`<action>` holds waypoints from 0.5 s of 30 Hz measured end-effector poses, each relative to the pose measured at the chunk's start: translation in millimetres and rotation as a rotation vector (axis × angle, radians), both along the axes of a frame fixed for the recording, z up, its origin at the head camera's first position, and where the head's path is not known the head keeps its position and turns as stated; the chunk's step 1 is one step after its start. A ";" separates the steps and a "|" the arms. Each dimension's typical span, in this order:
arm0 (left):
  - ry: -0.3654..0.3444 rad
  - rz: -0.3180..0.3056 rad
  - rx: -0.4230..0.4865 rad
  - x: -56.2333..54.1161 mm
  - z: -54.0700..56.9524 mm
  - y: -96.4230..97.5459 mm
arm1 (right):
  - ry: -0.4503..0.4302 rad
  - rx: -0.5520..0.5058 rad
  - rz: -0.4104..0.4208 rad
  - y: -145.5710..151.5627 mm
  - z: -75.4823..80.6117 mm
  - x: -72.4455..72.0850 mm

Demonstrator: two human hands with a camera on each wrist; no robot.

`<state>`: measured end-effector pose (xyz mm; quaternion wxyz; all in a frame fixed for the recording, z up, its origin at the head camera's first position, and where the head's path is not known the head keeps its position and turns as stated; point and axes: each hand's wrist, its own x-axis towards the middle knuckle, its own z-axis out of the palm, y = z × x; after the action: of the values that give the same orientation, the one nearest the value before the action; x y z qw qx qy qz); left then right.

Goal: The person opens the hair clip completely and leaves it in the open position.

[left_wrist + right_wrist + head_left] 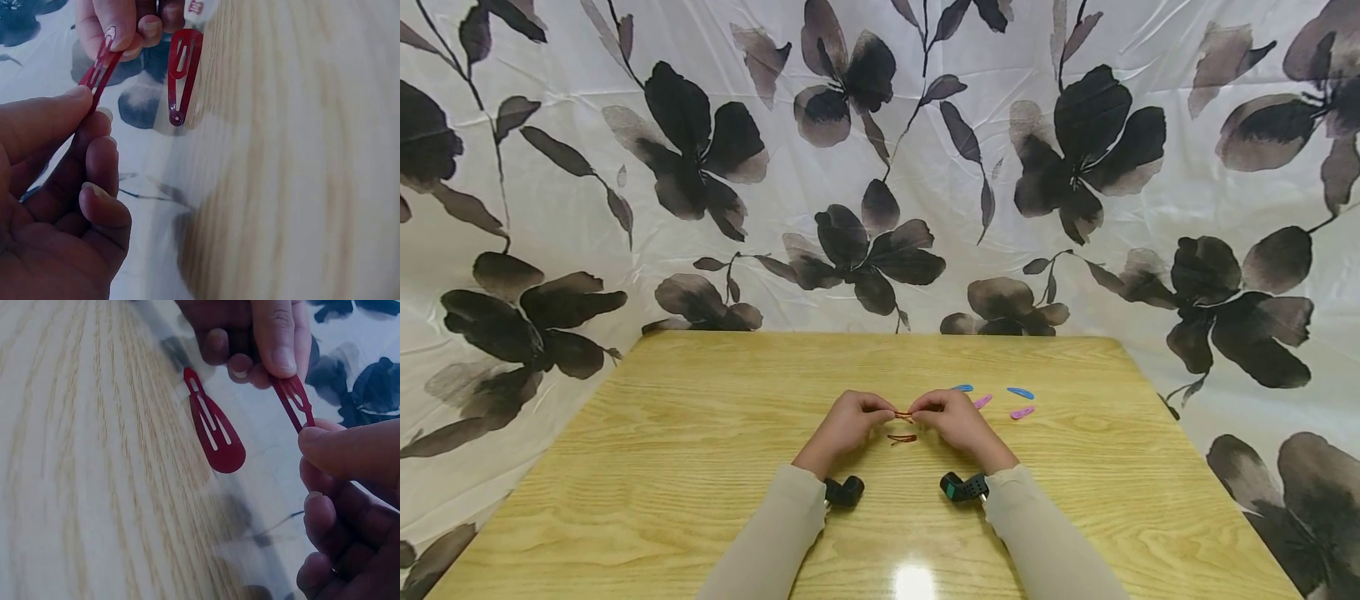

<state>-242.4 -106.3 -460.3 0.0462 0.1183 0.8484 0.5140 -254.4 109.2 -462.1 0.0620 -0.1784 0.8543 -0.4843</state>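
Observation:
Both hands hold one red snap hair clip (903, 415) between them, above the middle of the table. My left hand (850, 418) pinches one end with thumb and forefinger. The other end is pinched by my right hand (953, 421). In the left wrist view the held clip (99, 75) is tilted, and its inner tongue and side arms look parted. A second red hair clip (902, 438) lies on the table just nearer the body; its open-looking frame shows large in the right wrist view, where this clip (226, 459) is touched by neither hand.
Beyond the right hand lie two blue hair clips, one partly hidden (962, 387) and one farther right (1021, 393). Two pink clips lie near them, one by the hand (982, 402) and another (1022, 413) to its right. A floral cloth (880, 167) hangs behind the wooden table (662, 467).

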 end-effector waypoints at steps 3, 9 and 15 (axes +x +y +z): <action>-0.008 0.007 -0.005 -0.3 -0.2 -0.3 | 0.003 0.013 -0.004 -1.5 -0.2 -1.6; -0.016 0.018 -0.028 -2.5 -1.4 -0.1 | 0.027 0.046 -0.019 -3.8 -4.8 -6.8; 0.035 0.033 -0.078 -5.1 -2.6 0.6 | 0.061 0.090 -0.023 -5.1 -10.7 -10.9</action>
<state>-247.5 -105.7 -462.9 0.0275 0.1115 0.8703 0.4790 -265.3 104.1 -472.7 0.0382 -0.1806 0.8786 -0.4405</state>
